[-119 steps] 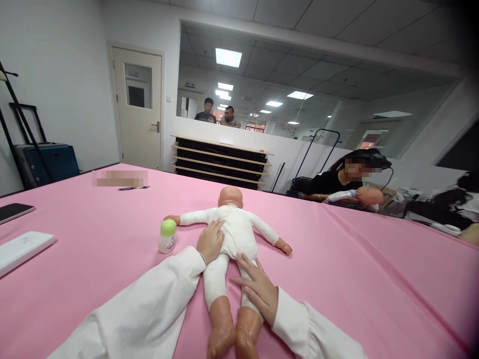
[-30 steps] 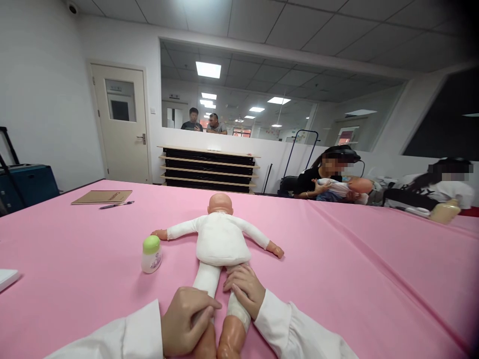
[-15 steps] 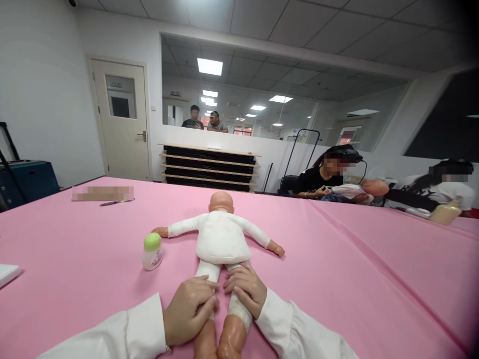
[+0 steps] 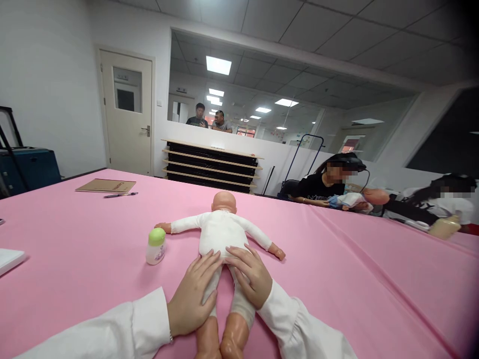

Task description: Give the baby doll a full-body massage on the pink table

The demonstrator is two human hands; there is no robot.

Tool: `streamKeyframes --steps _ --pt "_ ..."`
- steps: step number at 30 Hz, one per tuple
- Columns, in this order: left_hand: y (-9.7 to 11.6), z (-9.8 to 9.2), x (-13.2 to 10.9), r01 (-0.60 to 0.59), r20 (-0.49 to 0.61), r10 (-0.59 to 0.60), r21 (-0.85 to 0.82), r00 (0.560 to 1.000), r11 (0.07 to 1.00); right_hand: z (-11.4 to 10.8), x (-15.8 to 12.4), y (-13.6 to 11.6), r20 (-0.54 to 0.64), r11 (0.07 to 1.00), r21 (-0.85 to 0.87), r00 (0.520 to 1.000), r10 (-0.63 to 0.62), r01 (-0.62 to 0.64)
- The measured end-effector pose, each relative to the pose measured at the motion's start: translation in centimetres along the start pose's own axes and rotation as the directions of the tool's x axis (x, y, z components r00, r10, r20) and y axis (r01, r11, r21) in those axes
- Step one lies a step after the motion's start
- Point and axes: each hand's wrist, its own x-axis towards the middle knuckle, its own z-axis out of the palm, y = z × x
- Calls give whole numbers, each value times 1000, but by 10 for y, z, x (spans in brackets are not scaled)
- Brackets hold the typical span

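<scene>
A baby doll (image 4: pixel 221 230) in a white suit lies face down on the pink tablecloth (image 4: pixel 75 249), head away from me. My left hand (image 4: pixel 192 294) lies flat, fingers stretched, over the doll's left thigh and hip. My right hand (image 4: pixel 250 280) rests, fingers spread, on the doll's right thigh and lower back. Neither hand grips anything. A small white bottle with a green cap (image 4: pixel 155 246) stands just left of the doll, near its outstretched arm.
A brown notebook (image 4: pixel 106 186) and a pen (image 4: pixel 120 195) lie far left. A white flat object (image 4: pixel 9 259) sits at the left edge. Two people (image 4: pixel 325 183) sit at the table's far right with another doll (image 4: pixel 355 199). Shelves (image 4: pixel 211 164) stand behind.
Both hands slid up the doll's legs from the calves to the thighs and hips. The left hand, curled round the leg a second ago, now lies flat.
</scene>
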Motion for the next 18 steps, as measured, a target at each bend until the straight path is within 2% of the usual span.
streamKeyframes --steps 3,5,7,9,12,15,18 --pt "1 0 2 47 123 -43 -25 992 999 6 23 -4 175 999 33 984 36 -43" --pt "3 -2 4 69 166 -63 -34 984 997 13 35 -2 321 990 79 943 86 -117" --pt "5 -4 6 113 186 -103 -45 977 993 21 41 5 411 977 116 904 118 -180" --pt "6 -5 7 161 217 -146 -52 965 986 28 40 13 420 966 126 894 155 -227" --pt "6 -5 7 195 254 -177 -47 951 980 34 31 29 351 947 98 901 255 -306" --pt "6 -5 6 200 251 -182 -47 951 979 39 18 52 295 912 78 883 365 -403" --pt "6 -5 6 192 230 -175 -54 957 980 45 -1 81 253 887 85 871 422 -454"
